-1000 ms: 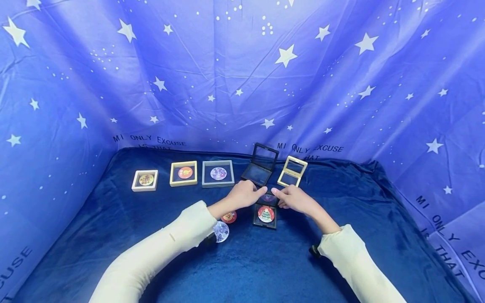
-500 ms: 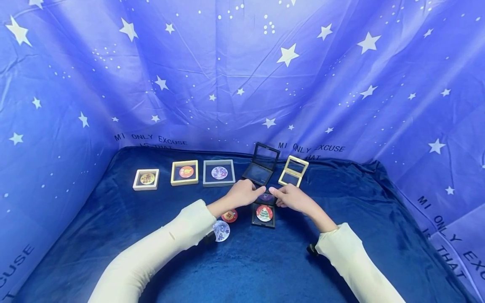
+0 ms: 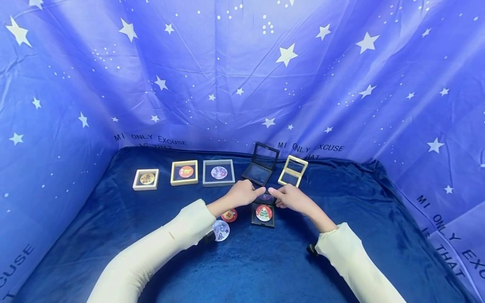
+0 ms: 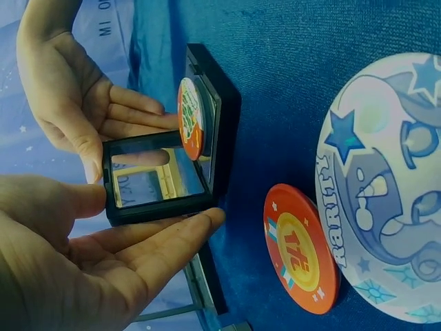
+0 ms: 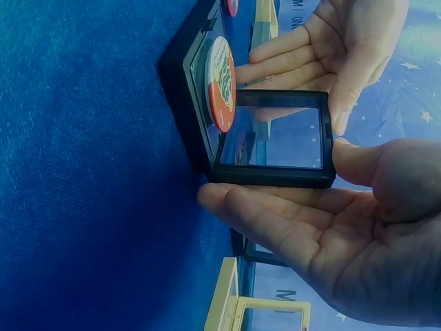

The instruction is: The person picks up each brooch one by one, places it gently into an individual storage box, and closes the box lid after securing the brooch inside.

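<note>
A small black display case (image 3: 263, 226) stands hinged open on the blue cloth, its windowed lid raised. In its base lies a round red badge with a green tree (image 3: 264, 213), which tilts up off the film in the right wrist view. My left hand (image 3: 242, 193) grips the lid's left side, thumb on the upper edge and fingers behind. Opposite it, my right hand (image 3: 296, 198) pinches the right side the same way, the two thumb tips close together. Left of the case are a red badge with a yellow centre (image 4: 300, 248) and a larger pale purple badge (image 4: 386, 186).
Along the back left stand a white case (image 3: 145, 188), a gold case (image 3: 184, 183) and a grey case (image 3: 218, 184), each holding a badge. Behind my hands, a larger black case (image 3: 259, 171) and a small gold case (image 3: 291, 173) stand open. A starry curtain (image 3: 212, 63) hangs behind.
The black case and both hands have shifted very slightly to the left. The grip on the lid is the same.
</note>
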The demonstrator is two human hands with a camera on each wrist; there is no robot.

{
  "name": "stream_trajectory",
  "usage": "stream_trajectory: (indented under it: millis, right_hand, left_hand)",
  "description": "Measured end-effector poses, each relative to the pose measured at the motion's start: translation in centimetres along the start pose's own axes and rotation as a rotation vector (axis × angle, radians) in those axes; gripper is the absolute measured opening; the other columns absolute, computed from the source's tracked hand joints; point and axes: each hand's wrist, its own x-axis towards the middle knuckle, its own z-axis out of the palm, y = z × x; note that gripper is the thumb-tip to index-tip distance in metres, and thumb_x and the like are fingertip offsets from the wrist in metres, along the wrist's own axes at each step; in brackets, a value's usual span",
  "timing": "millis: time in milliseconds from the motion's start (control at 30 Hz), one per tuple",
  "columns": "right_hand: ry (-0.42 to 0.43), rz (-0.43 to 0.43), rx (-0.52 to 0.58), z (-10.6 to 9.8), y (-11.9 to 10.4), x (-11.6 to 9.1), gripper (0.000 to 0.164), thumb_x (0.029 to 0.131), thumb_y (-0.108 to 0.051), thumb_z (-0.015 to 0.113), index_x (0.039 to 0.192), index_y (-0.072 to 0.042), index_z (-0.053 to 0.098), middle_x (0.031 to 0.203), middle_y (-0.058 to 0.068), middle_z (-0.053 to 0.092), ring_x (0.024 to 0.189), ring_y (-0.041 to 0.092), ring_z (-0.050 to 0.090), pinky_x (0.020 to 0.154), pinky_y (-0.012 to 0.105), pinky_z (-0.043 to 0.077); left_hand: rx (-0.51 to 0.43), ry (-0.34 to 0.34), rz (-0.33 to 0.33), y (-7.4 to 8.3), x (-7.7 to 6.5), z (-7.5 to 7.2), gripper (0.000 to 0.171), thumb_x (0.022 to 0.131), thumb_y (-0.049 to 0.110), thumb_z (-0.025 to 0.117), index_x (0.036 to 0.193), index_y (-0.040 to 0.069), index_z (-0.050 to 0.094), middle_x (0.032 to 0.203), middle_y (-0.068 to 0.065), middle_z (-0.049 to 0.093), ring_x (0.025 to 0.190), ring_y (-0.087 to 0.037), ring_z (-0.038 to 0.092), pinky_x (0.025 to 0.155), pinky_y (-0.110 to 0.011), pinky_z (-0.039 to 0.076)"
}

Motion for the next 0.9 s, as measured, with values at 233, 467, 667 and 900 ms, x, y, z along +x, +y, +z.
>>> stream_trajectory:
  millis: [233,467,667,900]
  right_hand:
    - [0.011,-0.028,-0.012,0.14,0.2,-0.21,0.053,0.11,-0.034,0.044,0.106,0.01,0.074,0.107,0.027,0.074,0.098,0.034,0.074,0.085,0.043,0.06]
    - [0.027,-0.055,-0.012,0.28,0.24,-0.17,0.053,0.11,-0.032,0.044,0.094,0.009,0.074,0.102,0.025,0.075,0.097,0.033,0.074,0.086,0.043,0.06]
    - [0.037,-0.054,-0.013,0.36,0.04,-0.05,0.051,0.11,-0.028,0.045,0.09,0.011,0.071,0.099,0.026,0.075,0.1,0.036,0.073,0.087,0.044,0.06]
    - [0.059,-0.054,-0.02,0.28,0.01,0.25,0.049,0.11,-0.027,0.046,0.091,0.009,0.072,0.092,0.023,0.073,0.099,0.034,0.073,0.088,0.044,0.059]
  left_hand:
    - [-0.029,-0.008,-0.018,0.12,-0.06,0.19,0.062,0.104,0.038,0.057,0.049,0.018,0.037,0.045,0.007,0.031,0.04,-0.007,0.028,0.043,-0.022,0.021]
    - [-0.049,-0.001,-0.033,0.08,0.12,0.46,0.061,0.104,0.037,0.057,0.05,0.017,0.038,0.045,0.007,0.031,0.04,-0.008,0.028,0.043,-0.022,0.022]
    - [-0.061,0.012,-0.038,0.15,0.22,0.55,0.061,0.104,0.036,0.057,0.05,0.017,0.038,0.046,0.006,0.031,0.04,-0.008,0.028,0.043,-0.022,0.021]
    - [-0.065,0.038,-0.031,0.08,0.47,0.55,0.06,0.104,0.037,0.058,0.05,0.018,0.037,0.046,0.007,0.031,0.042,-0.007,0.028,0.043,-0.022,0.022]
